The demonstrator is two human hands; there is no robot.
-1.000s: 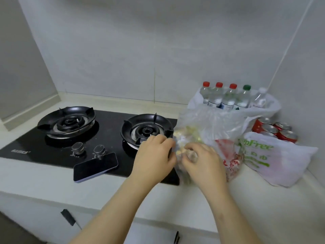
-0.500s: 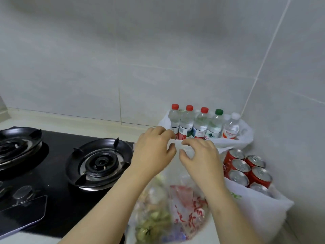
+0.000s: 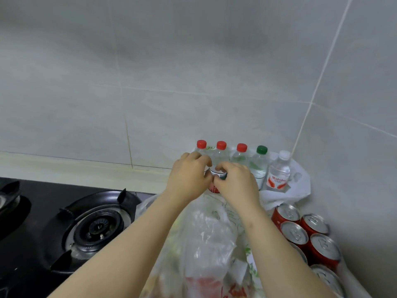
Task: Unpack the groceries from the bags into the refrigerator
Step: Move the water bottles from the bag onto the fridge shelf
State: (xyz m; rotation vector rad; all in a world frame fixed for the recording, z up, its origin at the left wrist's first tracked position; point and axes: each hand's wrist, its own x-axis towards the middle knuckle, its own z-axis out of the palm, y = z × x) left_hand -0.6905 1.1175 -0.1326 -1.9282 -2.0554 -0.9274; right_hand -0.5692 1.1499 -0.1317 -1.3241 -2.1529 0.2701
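A clear plastic bag (image 3: 206, 239) with red-printed packets and greenish food inside hangs between my forearms. My left hand (image 3: 189, 175) and my right hand (image 3: 236, 182) meet at its top, fingers curled and pinching the gathered plastic. Right behind my hands, several water bottles (image 3: 278, 173) with red, green and white caps stand in a white bag (image 3: 300, 190) against the wall. Several red drink cans (image 3: 300, 229) sit in another white bag at the right. No refrigerator is in view.
A black gas hob with a round burner (image 3: 96, 226) lies to the left of the bag on the pale counter. Tiled walls meet in a corner (image 3: 300, 136) just behind the bottles, closing off the back and right.
My hands have risen and moved toward the bottles with the bag's top pinched between them, so the bag now hangs stretched. The view has shifted right; the phone is out of sight.
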